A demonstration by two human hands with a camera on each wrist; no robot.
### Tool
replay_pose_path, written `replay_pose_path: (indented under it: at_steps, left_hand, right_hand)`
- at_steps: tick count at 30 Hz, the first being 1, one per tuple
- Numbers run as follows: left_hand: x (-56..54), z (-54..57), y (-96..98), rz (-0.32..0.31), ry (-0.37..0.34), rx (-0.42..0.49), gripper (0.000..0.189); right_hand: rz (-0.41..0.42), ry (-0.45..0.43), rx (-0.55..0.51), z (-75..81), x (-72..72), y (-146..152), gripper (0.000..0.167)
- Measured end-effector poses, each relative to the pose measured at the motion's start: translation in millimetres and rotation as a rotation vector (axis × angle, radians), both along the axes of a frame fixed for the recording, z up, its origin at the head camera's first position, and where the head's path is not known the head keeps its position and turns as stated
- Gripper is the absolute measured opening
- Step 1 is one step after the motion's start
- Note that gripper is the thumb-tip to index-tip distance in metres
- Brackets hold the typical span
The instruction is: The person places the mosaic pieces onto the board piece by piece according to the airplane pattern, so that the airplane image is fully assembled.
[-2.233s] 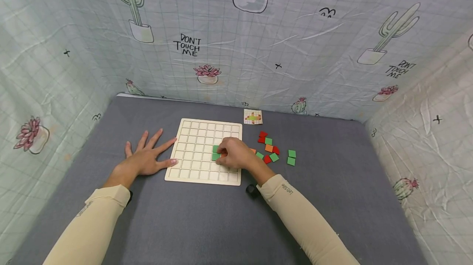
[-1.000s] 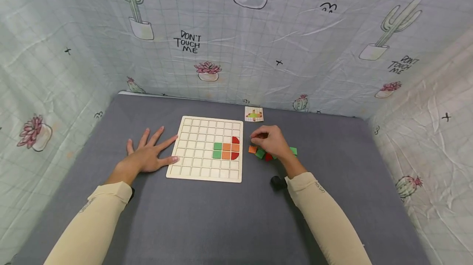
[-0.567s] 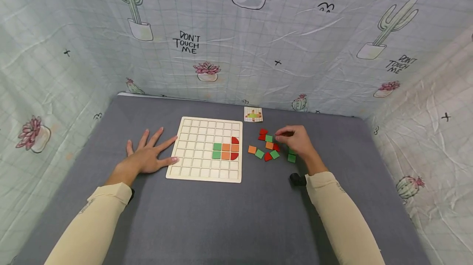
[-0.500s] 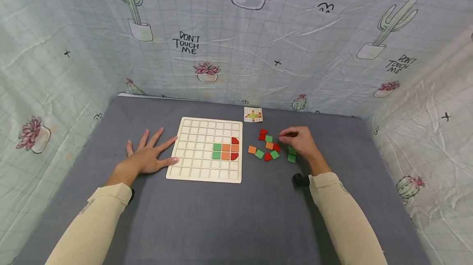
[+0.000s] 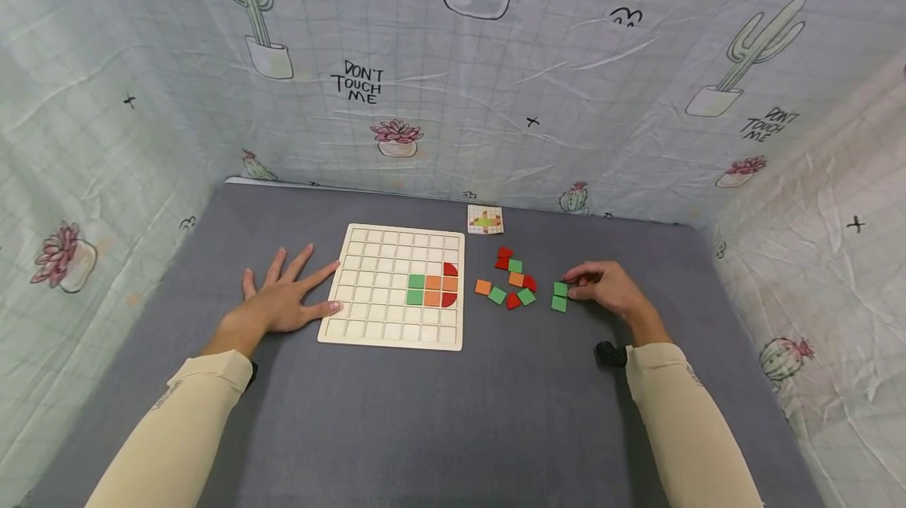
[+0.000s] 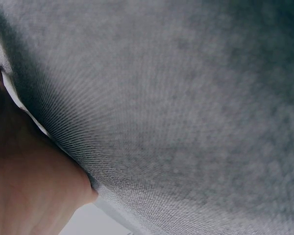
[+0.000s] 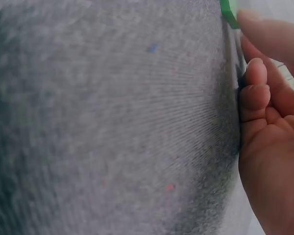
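Observation:
My left hand (image 5: pixel 285 300) lies flat with fingers spread, its index fingertip and thumb on the left edge of the pale gridded board (image 5: pixel 375 326). Toward its right side the board bears green, orange and rounded red tiles. At the right, my right hand (image 5: pixel 605 286) pinches the edge of a green square tile (image 5: pixel 560 288) with thumb and index finger; the other fingers are curled. In the right wrist view the thumb touches this green tile (image 7: pixel 230 11). Another green tile (image 5: pixel 558 303) lies just below it. The left wrist view shows part of the left hand (image 6: pixel 34 181) against grey cloth.
Between board and right hand lie loose red tiles (image 5: pixel 513 301), orange tiles (image 5: pixel 516 278) and green tiles (image 5: pixel 498 296). A small pattern card (image 5: pixel 484 219) lies behind them. The grey table (image 5: pixel 425 429) is enclosed by cactus-print cloth (image 5: pixel 453 99).
My right hand has left the board, passed over the loose tiles and moved right to the green pair. Red and orange tiles, earlier under it, show on the board. The left hand stays.

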State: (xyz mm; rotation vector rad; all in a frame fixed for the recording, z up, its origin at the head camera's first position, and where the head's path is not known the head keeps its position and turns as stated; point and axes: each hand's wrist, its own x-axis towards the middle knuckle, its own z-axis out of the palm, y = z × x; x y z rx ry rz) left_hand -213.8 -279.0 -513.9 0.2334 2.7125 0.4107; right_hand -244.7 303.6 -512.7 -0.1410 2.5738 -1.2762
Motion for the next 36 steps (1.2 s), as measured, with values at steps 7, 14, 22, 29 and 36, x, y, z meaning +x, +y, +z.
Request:
replay_pose_path:
  at_steps: [7,14,22,29,36]
  left_hand:
    - [0.7,-1.3,-1.5,0.008,0.019,0.024,0.090]
    - [1.4,3.0,0.6,0.004,0.007,-0.003,0.091]
    - [-0.2,-0.7,0.2,0.012,0.007,0.002,0.092]
    - [-0.2,-6.0,-2.9,0.008,0.020,0.010,0.092]
    - [1.4,2.7,0.7,-0.007,0.002,-0.004,0.091]
  right_hand:
    - [0.108,0.043,0.086,0.8,-1.6,-4,0.036]
    - [0.087,0.087,0.141,0.1,-1.4,-9,0.033]
    - [0.098,0.131,0.232,1.2,-5.7,-14,0.026]
    - [0.112,0.136,0.253,3.6,-4.8,-18,0.023]
    - [0.130,0.142,0.216,17.0,-4.1,-32,0.020]
